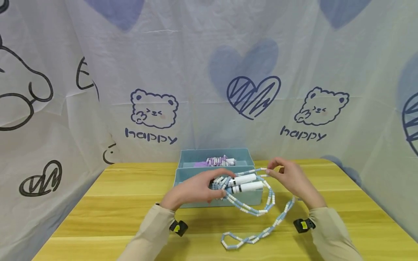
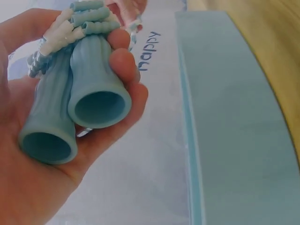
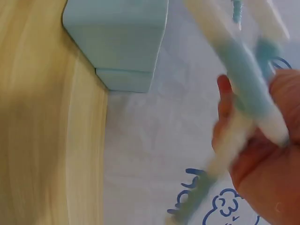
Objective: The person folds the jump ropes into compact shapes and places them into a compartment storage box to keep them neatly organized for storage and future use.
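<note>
My left hand [image 1: 199, 186] grips a beaded jump rope by its two handles [image 1: 247, 187], over the front light-blue box. In the left wrist view the handles' flared blue ends [image 2: 99, 108] lie in my palm, with blue and white beads [image 2: 89, 18] bunched against the fingers. To the right, my right hand [image 1: 294, 181] pinches a strand of the rope between thumb and fingertips. Blurred beads [image 3: 243, 75] cross in front of that hand in the right wrist view. Loops of cord hang below the handles, and a loose length [image 1: 264, 232] trails toward the table's front.
Two light-blue boxes stand at the table's back, the front one [image 1: 222, 203] under my left hand. Inside the rear box [image 1: 189, 157] lies a purple and white beaded bundle [image 1: 217, 161]. The wooden table [image 1: 114, 203] meets a printed cloth [image 1: 202, 90] behind and at the sides.
</note>
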The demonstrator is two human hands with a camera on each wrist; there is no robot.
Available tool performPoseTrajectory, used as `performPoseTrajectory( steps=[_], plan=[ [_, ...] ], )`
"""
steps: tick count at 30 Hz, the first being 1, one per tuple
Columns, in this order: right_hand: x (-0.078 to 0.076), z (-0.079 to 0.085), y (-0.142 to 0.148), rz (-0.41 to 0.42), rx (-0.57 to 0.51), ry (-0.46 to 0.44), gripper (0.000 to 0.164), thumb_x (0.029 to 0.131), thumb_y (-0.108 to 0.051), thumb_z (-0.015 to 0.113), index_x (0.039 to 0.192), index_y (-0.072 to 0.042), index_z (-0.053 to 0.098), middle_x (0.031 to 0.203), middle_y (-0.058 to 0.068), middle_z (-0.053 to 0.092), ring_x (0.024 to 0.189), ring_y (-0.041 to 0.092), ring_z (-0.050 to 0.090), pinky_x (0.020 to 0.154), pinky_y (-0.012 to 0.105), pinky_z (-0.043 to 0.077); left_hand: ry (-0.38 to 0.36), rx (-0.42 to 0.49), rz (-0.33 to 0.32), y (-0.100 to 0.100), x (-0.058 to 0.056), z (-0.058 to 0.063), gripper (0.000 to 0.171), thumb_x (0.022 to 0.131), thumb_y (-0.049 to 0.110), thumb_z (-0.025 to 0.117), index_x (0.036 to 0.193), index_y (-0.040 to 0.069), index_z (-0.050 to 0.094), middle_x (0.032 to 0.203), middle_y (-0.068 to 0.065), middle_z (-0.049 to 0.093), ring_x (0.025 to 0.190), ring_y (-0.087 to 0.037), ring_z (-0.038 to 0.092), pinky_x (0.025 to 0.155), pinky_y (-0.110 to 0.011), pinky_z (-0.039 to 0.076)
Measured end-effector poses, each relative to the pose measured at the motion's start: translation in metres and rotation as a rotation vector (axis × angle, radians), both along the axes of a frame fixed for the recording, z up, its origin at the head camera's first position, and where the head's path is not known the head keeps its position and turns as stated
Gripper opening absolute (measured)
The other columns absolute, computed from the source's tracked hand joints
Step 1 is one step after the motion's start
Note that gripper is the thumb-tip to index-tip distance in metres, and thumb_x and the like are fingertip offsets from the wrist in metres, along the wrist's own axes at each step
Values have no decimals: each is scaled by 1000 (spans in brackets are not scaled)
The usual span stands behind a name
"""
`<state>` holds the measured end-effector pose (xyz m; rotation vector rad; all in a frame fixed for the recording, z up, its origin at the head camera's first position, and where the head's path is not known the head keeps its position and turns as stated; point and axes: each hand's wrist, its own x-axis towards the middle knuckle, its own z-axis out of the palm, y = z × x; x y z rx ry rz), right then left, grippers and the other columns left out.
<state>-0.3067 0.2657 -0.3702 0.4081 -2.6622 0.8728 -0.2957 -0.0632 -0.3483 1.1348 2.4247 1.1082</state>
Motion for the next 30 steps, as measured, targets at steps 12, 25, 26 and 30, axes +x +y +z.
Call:
performPoseTrajectory(
  steps=[12,25,26,30],
  plan=[
    [-2,-5,-8,182,29,-19,16,90,-17,73,106,-18,74,92,-5,68,72,15,55,60,29,48,-9,42,107,-10,-5,1,38,91,31,65,125,38,50,92,-1,68,55,-21,58,66,-48,54],
    [13,7,-22,402,38,-328,17,88,-29,75,91,-12,79,81,-4,71,62,10,52,59,26,45,1,135,146,-6,-10,2,40,98,39,60,133,35,42,94,-8,64,61,-24,59,55,-36,48],
    [14,8,-24,430,39,-341,17,89,-29,74,92,-14,80,83,-5,71,63,11,54,61,26,47,6,144,148,-6,-10,2,41,98,39,60,134,35,42,95,-7,64,61,-23,58,53,-35,47],
    [19,10,-30,500,32,-394,10,89,-26,73,95,-19,79,88,-6,71,77,16,62,71,30,52,25,157,153,-4,-10,1,43,97,39,61,136,34,41,97,-6,64,60,-23,58,53,-35,47]
  ],
)
